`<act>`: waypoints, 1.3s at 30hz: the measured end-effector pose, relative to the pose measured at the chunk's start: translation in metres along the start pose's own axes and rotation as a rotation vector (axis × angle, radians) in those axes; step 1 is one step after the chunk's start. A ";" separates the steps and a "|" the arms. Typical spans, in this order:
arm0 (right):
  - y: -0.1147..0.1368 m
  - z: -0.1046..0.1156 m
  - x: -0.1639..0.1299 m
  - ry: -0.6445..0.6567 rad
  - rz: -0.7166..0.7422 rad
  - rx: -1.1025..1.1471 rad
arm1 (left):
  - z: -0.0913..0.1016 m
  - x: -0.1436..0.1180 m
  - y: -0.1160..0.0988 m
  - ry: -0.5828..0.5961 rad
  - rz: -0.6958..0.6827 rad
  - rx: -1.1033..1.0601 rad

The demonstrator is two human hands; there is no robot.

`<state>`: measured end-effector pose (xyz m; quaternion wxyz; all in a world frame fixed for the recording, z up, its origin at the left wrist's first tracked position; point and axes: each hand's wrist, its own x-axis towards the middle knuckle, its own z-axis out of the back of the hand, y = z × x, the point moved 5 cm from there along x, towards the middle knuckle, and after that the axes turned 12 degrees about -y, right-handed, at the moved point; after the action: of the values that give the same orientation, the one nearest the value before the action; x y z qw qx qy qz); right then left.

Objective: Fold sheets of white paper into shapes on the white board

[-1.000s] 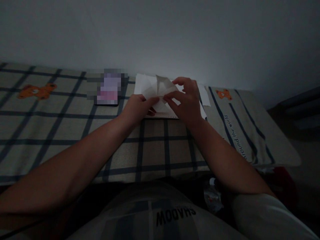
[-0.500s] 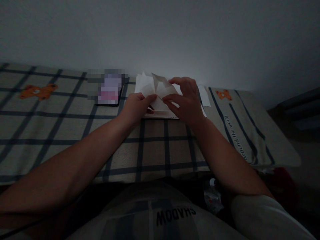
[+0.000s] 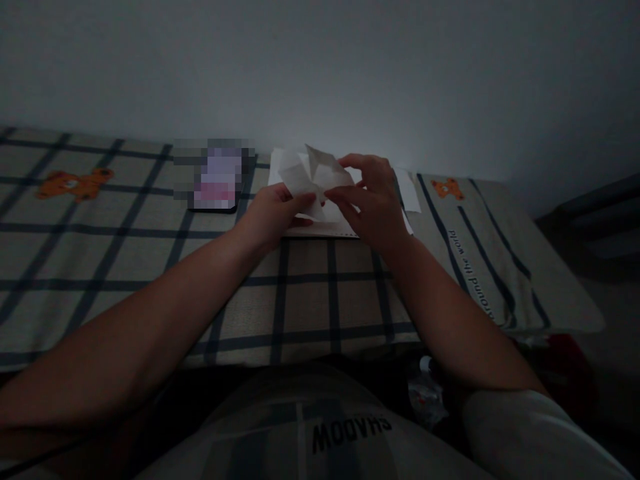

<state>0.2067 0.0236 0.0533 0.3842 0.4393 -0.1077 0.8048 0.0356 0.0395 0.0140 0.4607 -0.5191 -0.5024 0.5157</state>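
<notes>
A folded piece of white paper (image 3: pixel 327 168), with creased flaps standing up, is held between both hands. My left hand (image 3: pixel 275 210) pinches its lower left side, thumb on top and fingers partly hidden beneath. From the right, my right hand (image 3: pixel 373 197) grips the paper's edge between thumb and fingertips. Below the hands lies a white notebook (image 3: pixel 325 230) with a row of small holes along its near edge. Its upper left corner shows behind the folded paper.
A phone (image 3: pixel 217 180) with a lit, blurred screen lies to the left. Another white sheet (image 3: pixel 409 191) is at the right. The checked tablecloth (image 3: pixel 310 300) covers the table, which meets a plain wall (image 3: pixel 320 73). A clear plastic bottle (image 3: pixel 427 390) stands below the table edge.
The folded paper's left part has turned and spread out, with a flap now pointing down by my left thumb. Both hands stay in nearly the same place.
</notes>
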 end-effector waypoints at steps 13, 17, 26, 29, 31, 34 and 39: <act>-0.001 -0.008 -0.006 -0.010 0.086 0.030 | 0.000 0.001 0.007 -0.006 0.103 -0.111; -0.001 -0.009 -0.007 -0.026 0.064 0.038 | -0.001 -0.001 0.004 -0.025 0.063 -0.101; -0.002 -0.012 -0.008 -0.047 0.002 0.076 | -0.001 -0.007 -0.002 -0.068 -0.050 0.008; -0.003 -0.013 -0.008 -0.031 0.008 0.084 | -0.001 -0.007 0.000 -0.055 -0.032 -0.023; -0.002 -0.014 -0.009 -0.020 0.024 0.076 | -0.002 -0.005 0.003 -0.033 0.000 -0.043; -0.002 -0.014 -0.009 0.000 0.051 0.036 | -0.002 -0.003 0.005 -0.022 0.046 -0.053; 0.000 -0.016 -0.009 0.032 0.082 -0.020 | -0.002 -0.003 0.005 -0.056 0.067 -0.073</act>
<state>0.1994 0.0269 0.0374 0.3569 0.4177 -0.1276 0.8258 0.0381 0.0359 0.0089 0.4098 -0.5374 -0.5159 0.5264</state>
